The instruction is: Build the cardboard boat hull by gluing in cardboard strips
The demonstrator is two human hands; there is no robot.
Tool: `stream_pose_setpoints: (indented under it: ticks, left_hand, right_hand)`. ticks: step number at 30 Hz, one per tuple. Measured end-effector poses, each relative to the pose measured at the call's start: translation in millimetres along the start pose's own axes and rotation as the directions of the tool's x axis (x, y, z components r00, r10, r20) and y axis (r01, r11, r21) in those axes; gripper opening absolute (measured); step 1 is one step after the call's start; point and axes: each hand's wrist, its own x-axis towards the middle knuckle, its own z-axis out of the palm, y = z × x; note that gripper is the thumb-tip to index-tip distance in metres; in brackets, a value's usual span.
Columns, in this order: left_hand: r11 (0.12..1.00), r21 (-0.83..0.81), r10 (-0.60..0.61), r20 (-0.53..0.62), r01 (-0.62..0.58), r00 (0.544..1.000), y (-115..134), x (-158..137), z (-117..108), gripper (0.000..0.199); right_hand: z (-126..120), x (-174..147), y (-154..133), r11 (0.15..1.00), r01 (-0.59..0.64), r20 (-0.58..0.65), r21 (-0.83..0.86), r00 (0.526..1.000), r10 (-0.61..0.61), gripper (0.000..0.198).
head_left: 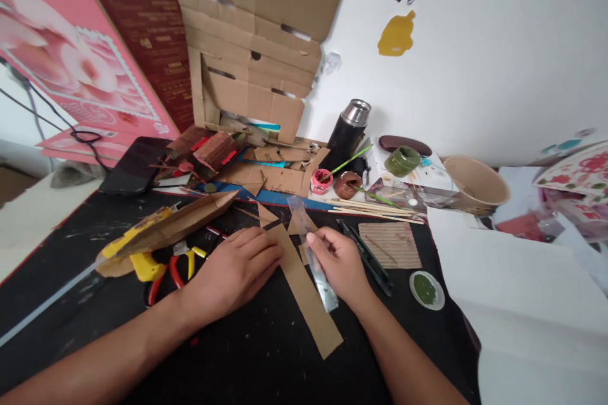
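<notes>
A long brown cardboard strip (311, 304) lies slanted on the black work surface. My left hand (247, 262) is at its upper left edge, fingers together and bent; the fingertips are partly hidden against the strip. In my right hand (337, 256) is a shiny ruler (325, 291), pinched between thumb and fingers. The ruler runs along the right side of the strip, nearly parallel to it. Small cardboard offcuts (266, 215) lie beyond my hands. Right of my right hand are a dark utility knife (370, 259) and a piece of corrugated cardboard (392, 243).
A glue gun (148, 266), red-handled pliers (175, 272) and a cardboard boat shape (190, 221) lie at left. Paint jars (322, 182), a thermos (349, 133) and wooden sticks (380, 210) stand or lie behind. A lid of green paint (426, 291) sits at right.
</notes>
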Motion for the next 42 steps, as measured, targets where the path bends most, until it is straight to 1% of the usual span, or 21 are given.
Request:
stream_pose_setpoints:
  ticks: [4, 6, 7, 9, 10, 11, 13, 17, 19, 22, 24, 27, 31, 37, 42]
  left_hand:
    - [0.999, -0.011, 0.032, 0.068, -0.031, 0.997, 1.1, -2.5, 2.3, 0.024]
    - [1.0, -0.003, 0.027, 0.089, -0.027, 0.996, 1.4, -3.8, 5.0, 0.024]
    - [1.0, 0.006, 0.025, 0.086, -0.025, 0.996, 1.7, -4.3, 6.2, 0.025]
    - [0.999, 0.028, 0.02, 0.078, -0.022, 0.997, 2.9, -4.9, 8.1, 0.025]
    - [0.999, 0.042, 0.016, 0.075, -0.019, 0.997, 3.8, -5.1, 8.7, 0.026]
    - [0.998, 0.055, 0.013, 0.074, -0.017, 0.997, 4.7, -5.2, 9.1, 0.027]
    - [0.997, 0.069, 0.01, 0.08, -0.015, 0.997, 6.4, -5.5, 9.5, 0.029]
    - [0.995, 0.104, -0.005, 0.07, -0.003, 0.998, 9.0, -6.5, 9.3, 0.029]
    - [0.991, 0.134, -0.005, 0.044, -0.001, 0.999, 9.7, -6.9, 9.0, 0.029]
    - [0.991, 0.126, 0.044, 0.043, -0.049, 0.998, 9.4, -7.3, 9.1, 0.033]
    - [0.991, 0.108, 0.079, 0.054, -0.085, 0.995, 8.6, -7.6, 9.5, 0.035]
    - [0.991, 0.091, 0.094, 0.053, -0.099, 0.994, 7.6, -7.7, 10.5, 0.035]
    - [0.995, 0.063, 0.068, 0.082, -0.073, 0.994, 5.9, -8.1, 13.2, 0.031]
    - [1.0, 0.002, -0.026, 0.218, 0.026, 0.976, 0.6, -10.5, 23.6, 0.032]
    - [0.998, -0.02, -0.049, 0.238, 0.055, 0.97, 0.3, -10.2, 25.7, 0.03]
  right_hand:
    - [-2.9, -4.4, 0.3, 0.985, 0.066, 0.071, -0.16, 0.996, -0.055, 0.034]
    - [-3.0, -7.4, -1.8, 0.961, 0.094, 0.102, -0.261, 0.992, -0.069, 0.038]
    - [-2.8, -9.3, -3.2, 0.938, 0.123, 0.123, -0.324, 0.989, -0.087, 0.039]
    - [-1.9, -13.8, -6.1, 0.864, 0.2, 0.16, -0.462, 0.977, -0.141, 0.037]
    - [-1.3, -16.2, -7.5, 0.83, 0.221, 0.177, -0.513, 0.973, -0.149, 0.032]
    - [-0.6, -18.4, -8.7, 0.812, 0.215, 0.178, -0.542, 0.974, -0.139, 0.026]
    - [0.8, -22.1, -10.8, 0.8, 0.186, 0.185, -0.57, 0.978, -0.096, 0.015]
    - [3.0, -25.6, -14.5, 0.785, 0.142, 0.191, -0.603, 0.981, -0.031, 0.007]
    - [3.8, -26.4, -15.7, 0.763, 0.134, 0.19, -0.632, 0.982, -0.015, 0.007]
    - [4.7, -27.4, -16.0, 0.734, 0.145, 0.188, -0.663, 0.982, -0.023, 0.01]
    - [5.0, -27.8, -15.8, 0.729, 0.156, 0.192, -0.667, 0.981, -0.035, 0.011]
    - [5.2, -27.8, -16.3, 0.726, 0.161, 0.197, -0.668, 0.98, -0.036, 0.01]
    - [6.7, -28.4, -16.6, 0.707, 0.163, 0.205, -0.688, 0.978, -0.026, 0.011]
    - [10.6, -32.0, -14.1, 0.632, 0.183, 0.195, -0.753, 0.979, -0.051, 0.015]
    - [10.4, -33.2, -16.1, 0.589, 0.192, 0.188, -0.785, 0.98, -0.068, 0.02]
